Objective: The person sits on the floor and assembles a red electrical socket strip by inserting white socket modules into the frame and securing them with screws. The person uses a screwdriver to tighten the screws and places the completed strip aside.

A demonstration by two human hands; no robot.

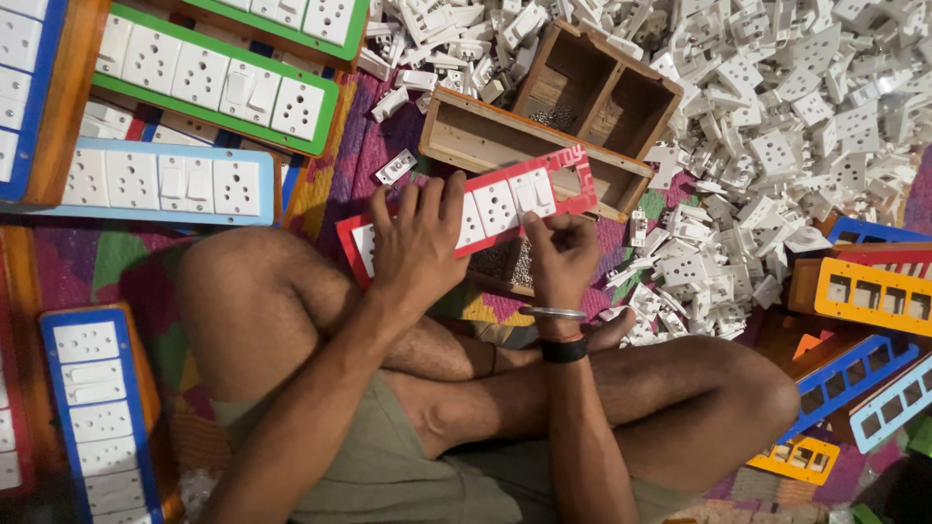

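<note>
A long red switchboard plate [568, 184] fitted with white sockets and switches lies tilted across my lap. My left hand [419, 243] rests flat over its left half, holding it. My right hand [561, 254] is closed by the plate's lower edge, under a white switch, fingers pinched on something too small to make out. One slot at the plate's right end is empty.
A wooden box [485, 146] with compartments sits just beyond the plate. A big heap of white sockets and switches [777, 126] fills the right. Finished green [218, 73] and blue boards [155, 180] lie left. Empty orange [864, 296] and blue frames [849, 374] lie right.
</note>
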